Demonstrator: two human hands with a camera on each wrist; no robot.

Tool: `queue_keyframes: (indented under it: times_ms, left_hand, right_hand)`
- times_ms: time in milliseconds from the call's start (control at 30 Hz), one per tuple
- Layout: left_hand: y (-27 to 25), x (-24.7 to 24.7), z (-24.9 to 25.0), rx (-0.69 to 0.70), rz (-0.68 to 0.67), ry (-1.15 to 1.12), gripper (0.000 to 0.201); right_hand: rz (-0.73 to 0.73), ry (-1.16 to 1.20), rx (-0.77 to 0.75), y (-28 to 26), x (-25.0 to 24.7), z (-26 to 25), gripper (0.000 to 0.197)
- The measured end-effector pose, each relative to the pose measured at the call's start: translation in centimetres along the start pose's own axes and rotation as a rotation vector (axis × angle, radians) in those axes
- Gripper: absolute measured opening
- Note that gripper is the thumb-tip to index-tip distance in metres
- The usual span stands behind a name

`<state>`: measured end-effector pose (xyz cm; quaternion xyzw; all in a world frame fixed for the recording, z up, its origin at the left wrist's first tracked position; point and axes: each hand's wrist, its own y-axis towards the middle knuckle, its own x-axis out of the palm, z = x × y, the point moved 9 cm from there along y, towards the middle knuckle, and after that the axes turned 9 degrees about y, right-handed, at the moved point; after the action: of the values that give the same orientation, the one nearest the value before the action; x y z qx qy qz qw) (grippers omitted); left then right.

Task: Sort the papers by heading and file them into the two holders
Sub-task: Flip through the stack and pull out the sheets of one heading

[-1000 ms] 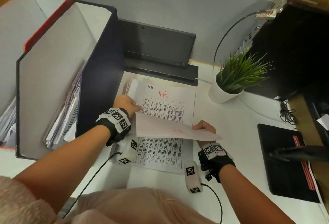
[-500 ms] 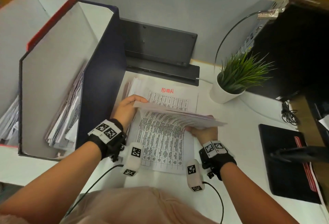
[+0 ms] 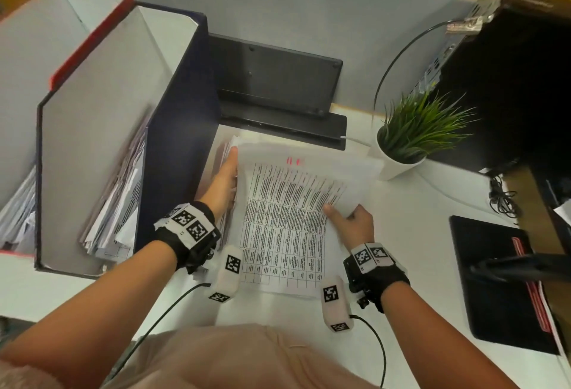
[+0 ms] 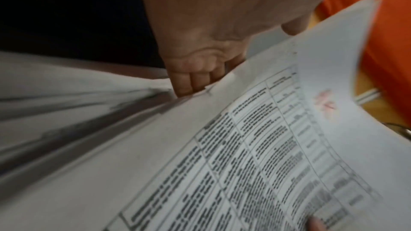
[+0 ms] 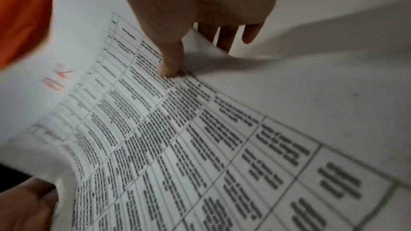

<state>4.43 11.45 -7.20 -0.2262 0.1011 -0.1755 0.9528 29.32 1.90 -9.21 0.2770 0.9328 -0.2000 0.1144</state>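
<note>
White counter and a grey partition are framing the scene, with two upright holders standing to the left of both hands: the red-edged holder farthest out, then the dark blue holder, each already carrying filed sheets. Just right of the blue one, the left hand is lying along the left edge of the paper stack, its fingers curling in under the lifted sheets while the palm is steadying that side. Between the two hands the top sheet is bowing upward off the pile, its printed table facing up and a red handwritten heading sitting at the far end, too blurred to read. On the right side, the right hand is pinching the sheet's right edge, thumb pressing on the print and the other fingers tucking beneath. Beyond that hand a potted plant is standing, with a black pad farther right. The likely step is separating one sheet to check its heading before filing. Trouble could be coming from several thin sheets clinging together, so that two go into one holder; from the smeared heading being misjudged; or from the curled page creasing if the two hands are pulling unevenly.
</note>
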Motion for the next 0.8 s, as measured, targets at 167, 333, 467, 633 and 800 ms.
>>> queue_keyframes:
  times_ms: [167,333,467,633,800]
  left_hand:
    - [-1.4,0.8,3.3,0.195,0.013,0.121,0.057]
    - [-2.8,0.2,7.0,0.4,0.214,0.45,0.041]
    - [-4.8,-1.6,10.9,0.59,0.36,0.23,0.034]
    - [-6.3,-2.1,11.0,0.662,0.43,0.118,0.031]
    - [-4.6,-0.6,6.7,0.481,0.402,0.263,0.033]
  right_hand:
    - [0.049,0.202,-0.124,-0.7,0.1,-3.0,0.036]
    - [0.079,0.247,-0.261,-1.4,-0.5,-7.1,0.027]
    - [0.077,0.473,-0.481,-3.0,-1.9,-13.0,0.025]
    - [0.014,0.508,-0.528,-4.0,-1.3,-13.7,0.03]
    - [0.01,0.409,-0.381,-4.1,0.5,-10.2,0.022]
